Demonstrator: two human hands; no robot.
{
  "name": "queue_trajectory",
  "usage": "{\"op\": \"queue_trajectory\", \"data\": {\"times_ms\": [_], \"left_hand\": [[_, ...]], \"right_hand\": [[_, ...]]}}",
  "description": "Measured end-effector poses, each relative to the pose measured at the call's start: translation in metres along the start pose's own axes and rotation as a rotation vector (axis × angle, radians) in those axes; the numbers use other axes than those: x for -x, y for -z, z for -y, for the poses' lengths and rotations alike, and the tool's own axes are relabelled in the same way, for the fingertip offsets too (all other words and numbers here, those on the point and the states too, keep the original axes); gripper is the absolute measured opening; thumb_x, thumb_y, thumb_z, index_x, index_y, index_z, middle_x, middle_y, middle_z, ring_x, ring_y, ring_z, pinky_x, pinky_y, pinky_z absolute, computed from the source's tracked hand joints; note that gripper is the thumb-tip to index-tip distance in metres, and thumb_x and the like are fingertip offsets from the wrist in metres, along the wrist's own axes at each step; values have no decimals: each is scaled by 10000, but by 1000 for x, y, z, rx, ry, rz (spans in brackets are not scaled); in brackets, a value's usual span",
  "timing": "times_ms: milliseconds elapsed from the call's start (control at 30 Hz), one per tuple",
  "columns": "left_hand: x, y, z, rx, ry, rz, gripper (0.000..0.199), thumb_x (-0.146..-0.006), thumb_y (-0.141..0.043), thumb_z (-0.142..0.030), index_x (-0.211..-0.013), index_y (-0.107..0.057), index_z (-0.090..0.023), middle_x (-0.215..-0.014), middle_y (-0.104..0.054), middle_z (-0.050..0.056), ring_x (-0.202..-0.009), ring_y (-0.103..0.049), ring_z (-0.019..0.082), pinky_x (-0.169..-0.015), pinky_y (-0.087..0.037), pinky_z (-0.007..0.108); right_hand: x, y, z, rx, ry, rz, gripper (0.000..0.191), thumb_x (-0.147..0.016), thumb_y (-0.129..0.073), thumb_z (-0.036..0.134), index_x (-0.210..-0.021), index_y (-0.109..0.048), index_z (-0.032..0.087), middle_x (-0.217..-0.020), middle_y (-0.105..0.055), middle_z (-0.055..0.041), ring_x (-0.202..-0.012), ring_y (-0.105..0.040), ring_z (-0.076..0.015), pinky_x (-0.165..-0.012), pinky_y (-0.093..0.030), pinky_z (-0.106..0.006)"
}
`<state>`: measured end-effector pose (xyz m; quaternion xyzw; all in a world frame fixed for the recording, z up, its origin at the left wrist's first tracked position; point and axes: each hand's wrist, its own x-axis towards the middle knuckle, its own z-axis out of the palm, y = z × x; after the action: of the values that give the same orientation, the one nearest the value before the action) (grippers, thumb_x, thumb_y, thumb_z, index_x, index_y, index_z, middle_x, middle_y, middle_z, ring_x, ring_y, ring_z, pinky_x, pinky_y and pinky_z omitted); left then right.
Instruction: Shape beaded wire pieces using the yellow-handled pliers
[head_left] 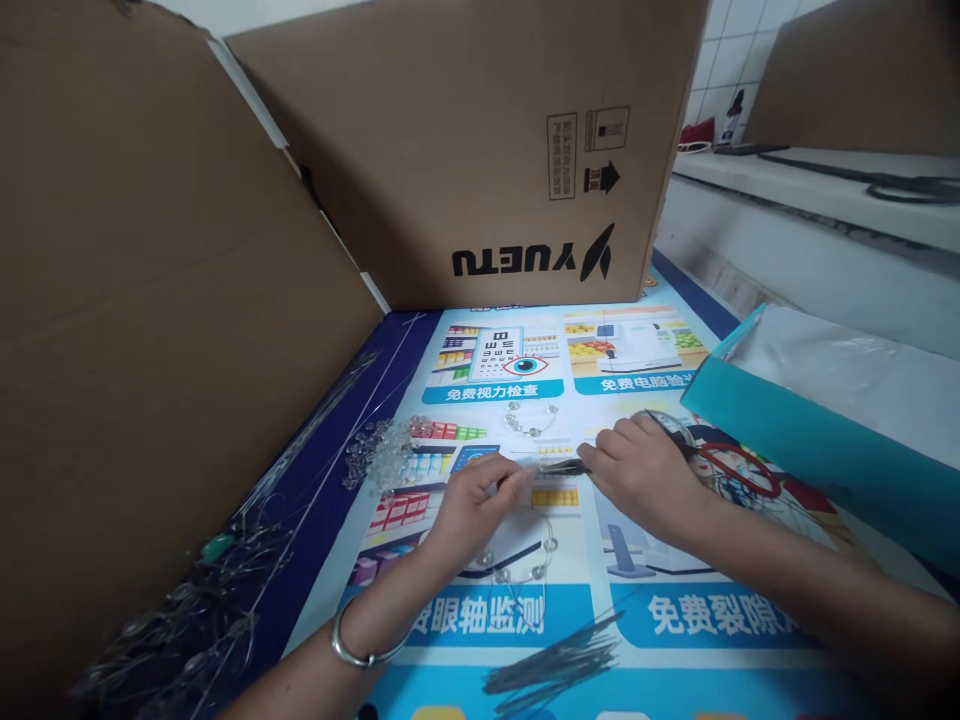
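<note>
My right hand [641, 475] is closed around a pair of pliers [559, 467], whose jaws point left toward my left hand. My left hand [484, 495] has its fingers pinched together at the plier tips, on a thin wire end. A wire strung with clear beads [538, 572] hangs or lies just below my left hand. Behind the hands lies a curved beaded wire [532, 432]. A pile of clear beads [386, 455] sits left of my left hand. Cut wires [559, 665] lie in a bundle near the front edge.
Tall cardboard panels [480, 150] stand at the left and back. A teal box [817, 430] is at the right, beside a red-handled tool [739, 468]. Tangled beaded wires [202, 610] lie at the lower left. A ledge [817, 190] holds a cable and small bottle.
</note>
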<state>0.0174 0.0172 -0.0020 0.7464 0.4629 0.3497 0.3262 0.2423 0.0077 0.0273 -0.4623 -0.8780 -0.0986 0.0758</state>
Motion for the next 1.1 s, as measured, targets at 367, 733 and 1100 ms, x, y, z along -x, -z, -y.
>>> {"op": "queue_trajectory", "data": {"times_ms": [367, 733, 1100], "left_hand": [[5, -5, -5, 38, -26, -276, 153, -837, -493, -262, -752, -589, -178, -744, -584, 24, -742, -527, 157, -711, -407, 277], [7, -8, -4, -309, -448, -219, 73, -802, -539, -145, -780, -600, -179, -676, -612, 19, -675, -515, 155, -686, -368, 325], [8, -12, -1, -294, -484, -129, 67, -812, -541, -178, -831, -605, -175, -733, -635, 32, -702, -542, 159, -701, -375, 332]], "right_hand": [[-7, -8, 17, -772, -285, 212, 297, -857, -391, 392, -717, -534, 172, -677, -557, -12, -614, -483, -127, -529, -287, -220], [-8, -12, 34, -976, -360, 148, 356, -848, -380, 436, -602, -413, 180, -558, -425, 31, -563, -415, -107, -519, -287, -218], [-7, -17, 37, -1105, -403, 181, 354, -846, -385, 415, -581, -407, 181, -501, -402, 47, -505, -400, -92, -488, -291, -210]]}}
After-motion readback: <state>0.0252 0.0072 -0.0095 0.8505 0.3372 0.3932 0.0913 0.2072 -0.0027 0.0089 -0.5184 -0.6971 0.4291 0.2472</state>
